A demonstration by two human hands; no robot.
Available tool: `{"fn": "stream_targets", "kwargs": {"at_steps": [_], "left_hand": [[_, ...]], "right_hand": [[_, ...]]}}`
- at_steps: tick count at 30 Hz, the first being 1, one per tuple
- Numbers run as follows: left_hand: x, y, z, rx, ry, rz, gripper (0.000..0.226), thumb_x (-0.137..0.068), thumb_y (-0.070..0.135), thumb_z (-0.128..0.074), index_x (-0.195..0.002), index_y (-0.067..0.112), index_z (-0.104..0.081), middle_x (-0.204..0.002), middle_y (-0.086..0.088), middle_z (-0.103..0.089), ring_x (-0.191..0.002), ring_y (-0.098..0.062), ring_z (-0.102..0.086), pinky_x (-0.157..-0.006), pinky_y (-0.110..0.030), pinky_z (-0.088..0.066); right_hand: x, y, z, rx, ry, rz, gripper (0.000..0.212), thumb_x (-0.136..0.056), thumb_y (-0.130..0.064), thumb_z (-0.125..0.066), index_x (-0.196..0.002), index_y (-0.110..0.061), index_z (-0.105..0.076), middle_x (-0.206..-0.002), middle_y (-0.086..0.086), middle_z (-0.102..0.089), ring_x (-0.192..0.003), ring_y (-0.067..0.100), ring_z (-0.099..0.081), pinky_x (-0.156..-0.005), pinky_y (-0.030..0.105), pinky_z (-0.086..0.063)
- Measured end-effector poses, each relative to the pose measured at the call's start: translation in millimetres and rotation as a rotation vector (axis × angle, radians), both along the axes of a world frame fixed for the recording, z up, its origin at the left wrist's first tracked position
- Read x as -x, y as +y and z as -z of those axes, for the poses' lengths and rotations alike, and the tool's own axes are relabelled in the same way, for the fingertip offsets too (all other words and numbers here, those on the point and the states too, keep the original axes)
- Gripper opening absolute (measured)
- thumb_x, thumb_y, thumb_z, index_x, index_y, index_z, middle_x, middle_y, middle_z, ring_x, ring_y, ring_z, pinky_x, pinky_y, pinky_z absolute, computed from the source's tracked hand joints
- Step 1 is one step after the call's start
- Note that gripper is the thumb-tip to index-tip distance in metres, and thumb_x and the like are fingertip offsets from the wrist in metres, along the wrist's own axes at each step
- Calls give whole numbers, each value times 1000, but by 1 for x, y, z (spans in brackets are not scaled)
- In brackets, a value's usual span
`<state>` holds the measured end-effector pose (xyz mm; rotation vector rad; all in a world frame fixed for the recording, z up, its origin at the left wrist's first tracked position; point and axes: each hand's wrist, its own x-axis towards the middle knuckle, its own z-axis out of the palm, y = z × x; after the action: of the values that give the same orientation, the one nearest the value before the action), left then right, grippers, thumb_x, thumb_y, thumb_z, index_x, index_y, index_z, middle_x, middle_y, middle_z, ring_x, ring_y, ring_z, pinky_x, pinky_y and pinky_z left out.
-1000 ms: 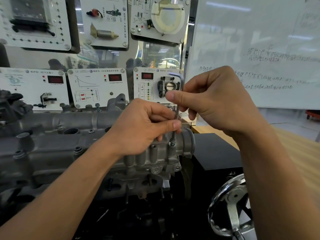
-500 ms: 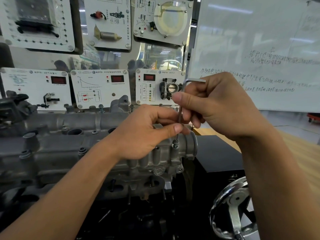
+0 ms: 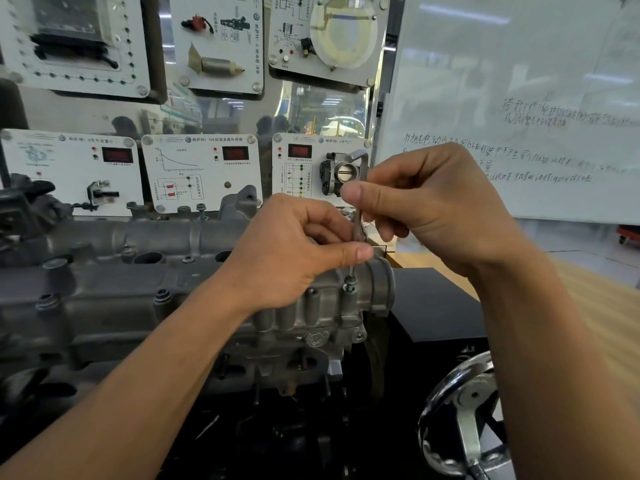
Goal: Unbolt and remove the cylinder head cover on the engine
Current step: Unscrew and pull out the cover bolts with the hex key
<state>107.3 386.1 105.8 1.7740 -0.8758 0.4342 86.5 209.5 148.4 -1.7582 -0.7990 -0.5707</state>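
The grey cast cylinder head cover runs across the left and middle of the head view. An L-shaped hex key stands upright, its tip in a raised bolt at the cover's right end. My right hand pinches the key's upper shaft, with the short arm pointing left above my fingers. My left hand holds the lower shaft between thumb and fingers, just above the bolt. Other bolts sit along the cover.
Sensor display panels hang on the wall behind the engine. A whiteboard stands at the right. A chrome handwheel sits low on the right, beside a black stand top and a wooden table.
The key has turned: its short arm pointed right half a second ago and now points left. Both hands stayed on the shaft.
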Motion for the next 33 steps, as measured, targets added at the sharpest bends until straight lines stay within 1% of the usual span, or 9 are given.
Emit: {"fn": "stream_targets", "kwargs": {"at_steps": [5,9,12,15,20,25,28,30,33], "left_hand": [[2,4,0,-71,5,30,25,-77,31,-76,-100,22,-74,-80,6,-78,-82,-11,-75,-84,-30,-60],[4,8,-1,-121,37,187,28,-95,12,-61,-122,16,-67,-111,8,-75,-112,-7,-68,-101,-25,-50],[5,7,-2,-99,43,170,26,-94,2,-60,-117,12,-69,-102,6,-77,-102,-7,-71,-92,-15,-51],[6,5,-1,-38,26,112,18,-88,3,-68,-103,13,-73,-88,7,-78,-88,-8,-75,-81,-15,-55],[4,3,1,60,-29,-8,20,-69,26,-80,-85,15,-75,-72,2,-76,-67,-9,-73,-69,-19,-57],[2,5,2,-17,-40,-21,35,-76,34,-76,-111,30,-71,-79,9,-77,-70,-10,-72,-75,-22,-57],[3,4,0,-104,-19,61,19,-87,23,-69,-105,18,-75,-89,8,-78,-89,-6,-74,-86,-23,-56],[3,5,-1,-161,-6,84,12,-92,14,-67,-99,13,-76,-88,9,-78,-89,-4,-74,-83,-15,-54],[3,5,-1,-215,28,104,14,-91,10,-67,-103,14,-75,-89,9,-78,-89,-5,-74,-86,-16,-55]], "right_hand": [[2,1,-2,104,-163,76,25,-85,-20,-77,-62,-13,-69,-50,-4,-62,-43,6,-50,-46,18,-40],[0,-4,-1,110,-142,8,23,-88,-17,-72,-66,-13,-69,-53,-2,-61,-44,9,-50,-47,19,-42],[-3,-6,2,72,-50,-40,25,-88,-23,-65,-84,0,-72,-55,-1,-61,-45,12,-49,-47,19,-42],[-5,-7,3,90,-12,-95,26,-91,-25,-59,-97,-4,-73,-56,-4,-59,-46,12,-47,-48,19,-41],[-6,-2,5,85,-129,-18,15,-85,-25,-73,-81,-11,-76,-56,4,-64,-47,13,-50,-47,23,-41],[-8,4,5,86,-203,14,21,-88,-16,-74,-69,-10,-71,-54,6,-63,-46,12,-52,-47,22,-42],[-7,6,7,86,-220,37,29,-91,-14,-70,-65,0,-67,-52,12,-59,-43,13,-50,-46,21,-41],[-6,7,7,105,-244,62,38,-93,-14,-68,-62,7,-62,-50,18,-55,-42,23,-46,-45,20,-38],[-3,8,7,149,-220,103,41,-95,-17,-65,-64,10,-59,-51,21,-55,-43,28,-47,-44,20,-37]]}}
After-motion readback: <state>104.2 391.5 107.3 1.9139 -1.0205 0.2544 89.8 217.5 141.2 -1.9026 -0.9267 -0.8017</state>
